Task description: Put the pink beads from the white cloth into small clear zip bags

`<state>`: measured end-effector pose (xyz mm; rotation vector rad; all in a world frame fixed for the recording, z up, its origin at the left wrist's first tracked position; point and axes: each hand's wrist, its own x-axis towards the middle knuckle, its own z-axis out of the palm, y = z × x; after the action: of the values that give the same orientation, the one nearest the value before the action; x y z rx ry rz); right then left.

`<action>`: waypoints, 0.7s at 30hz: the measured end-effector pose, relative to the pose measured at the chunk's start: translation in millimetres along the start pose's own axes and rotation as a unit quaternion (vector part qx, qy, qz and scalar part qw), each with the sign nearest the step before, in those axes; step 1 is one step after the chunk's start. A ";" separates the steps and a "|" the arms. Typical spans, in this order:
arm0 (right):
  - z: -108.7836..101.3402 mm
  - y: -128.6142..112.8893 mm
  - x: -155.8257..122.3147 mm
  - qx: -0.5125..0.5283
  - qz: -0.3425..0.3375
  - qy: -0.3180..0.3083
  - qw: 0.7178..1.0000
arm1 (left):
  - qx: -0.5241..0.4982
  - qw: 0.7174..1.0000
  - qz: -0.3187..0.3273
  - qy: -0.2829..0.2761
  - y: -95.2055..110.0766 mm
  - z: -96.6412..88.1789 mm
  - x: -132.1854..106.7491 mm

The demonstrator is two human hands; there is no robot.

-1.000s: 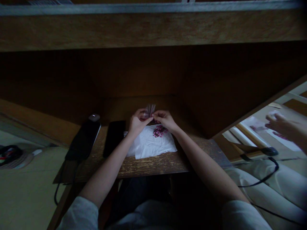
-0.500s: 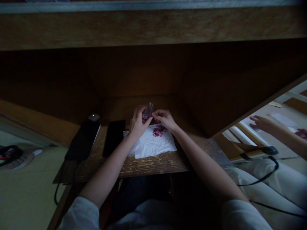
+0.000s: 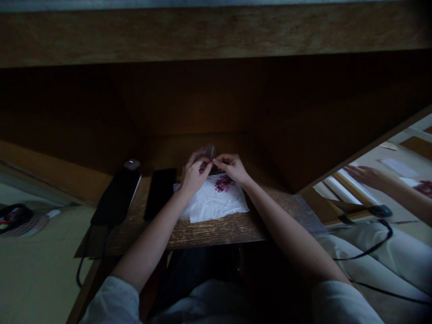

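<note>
A small clear plastic bag [image 3: 209, 152] is gripped in my left hand [image 3: 195, 173], with some dark pink bits showing by the fingers. My right hand [image 3: 233, 167] has its thumb and forefinger pinched together, meeting the left fingertips at the bag's edge. What the right fingers pinch is too small to name. Just below the hands, a heap of small pink and dark pieces [image 3: 224, 183] lies on a crumpled white cloth or tissue [image 3: 216, 207].
To the left on the wooden shelf [image 3: 216, 236] lie a black phone [image 3: 160, 193], a dark pouch-like object [image 3: 114, 200] and a small pale rounded object [image 3: 131, 164]. Cabinet walls enclose the shelf. At right, another person's hand [image 3: 366, 176] and a black cable [image 3: 388, 231] show.
My left fingers have closed in toward the right fingertips, and the clear bag has shifted and folded behind them. The other person's hand has moved slightly left.
</note>
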<state>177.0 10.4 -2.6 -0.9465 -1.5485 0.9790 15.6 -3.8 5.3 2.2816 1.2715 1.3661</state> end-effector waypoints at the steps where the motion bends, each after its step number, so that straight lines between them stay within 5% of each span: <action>1: 0.0 -0.3 0.0 -0.001 -0.002 0.000 1.000 | 0.003 1.000 0.001 -0.003 -0.6 0.3 -0.1; 10: 5.5 -1.0 -3.9 -0.090 -0.057 -0.003 0.994 | 0.080 0.996 -0.027 -0.033 3.6 -0.3 -1.3; 21: 12.7 -11.7 -8.9 -0.290 -0.122 0.012 0.949 | 0.141 0.987 -0.061 -0.039 12.5 1.0 -3.1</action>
<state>164.8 -3.6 3.5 -1.1197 -1.9233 0.3297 22.9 -13.5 9.6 2.3583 1.6380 1.1046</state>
